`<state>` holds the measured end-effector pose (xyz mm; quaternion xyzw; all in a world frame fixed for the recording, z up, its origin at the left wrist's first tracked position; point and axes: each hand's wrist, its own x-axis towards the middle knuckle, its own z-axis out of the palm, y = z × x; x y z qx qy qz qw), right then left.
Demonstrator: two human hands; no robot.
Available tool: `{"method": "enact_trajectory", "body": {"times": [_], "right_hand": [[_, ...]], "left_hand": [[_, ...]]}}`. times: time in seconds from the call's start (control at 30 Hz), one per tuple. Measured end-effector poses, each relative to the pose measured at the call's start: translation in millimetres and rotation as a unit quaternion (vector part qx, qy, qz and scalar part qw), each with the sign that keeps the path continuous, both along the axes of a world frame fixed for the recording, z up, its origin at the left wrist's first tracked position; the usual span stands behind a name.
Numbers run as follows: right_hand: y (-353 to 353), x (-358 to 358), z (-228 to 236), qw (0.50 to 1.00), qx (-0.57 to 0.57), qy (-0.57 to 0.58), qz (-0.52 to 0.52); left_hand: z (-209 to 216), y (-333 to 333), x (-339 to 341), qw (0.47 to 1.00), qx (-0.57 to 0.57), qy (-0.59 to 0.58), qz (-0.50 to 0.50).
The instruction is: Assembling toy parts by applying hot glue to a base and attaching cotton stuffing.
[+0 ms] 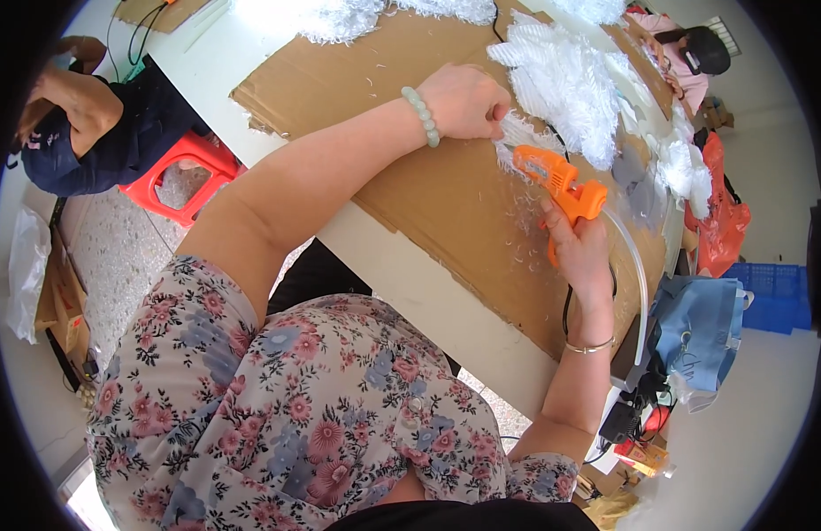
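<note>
My right hand [580, 252] is wrapped round the grip of an orange hot glue gun [552, 173]. A long translucent glue stick [640, 274] curves out of its back end. The gun's nozzle points at a small white feather piece [536, 134] over the cardboard. My left hand [465, 102] is closed, and its fingertips pinch the near end of that white feather piece close to the nozzle. Whether glue is on it is too small to tell.
Brown cardboard [437, 190] scattered with feather bits covers the white table [446, 274]. White feather wings [561, 84] pile up at the far right. Two other people sit at the far left and far right. A red stool [185, 177] and a blue bag [701, 323] stand beside the table.
</note>
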<state>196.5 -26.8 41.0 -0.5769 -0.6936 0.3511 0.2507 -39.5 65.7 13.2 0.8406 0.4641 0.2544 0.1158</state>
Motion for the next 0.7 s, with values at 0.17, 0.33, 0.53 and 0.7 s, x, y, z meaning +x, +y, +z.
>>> {"method": "enact_trajectory", "body": {"times": [0.17, 0.33, 0.53, 0.7], "right_hand": [[-1, 5, 14, 0.997, -0.008, 0.074, -0.031], [13, -1, 13, 0.999, 0.024, 0.023, -0.008], [39, -22, 12, 0.994, 0.051, -0.080, 0.056], [32, -17, 11, 0.996, 0.020, -0.077, 0.035]], "left_hand": [[0, 2, 3, 1.000, 0.003, -0.010, 0.003], [-2, 17, -11, 0.970, -0.021, -0.202, 0.133], [-4, 17, -14, 0.980, 0.008, -0.135, 0.148], [-1, 12, -12, 0.987, -0.003, -0.099, 0.124]]}}
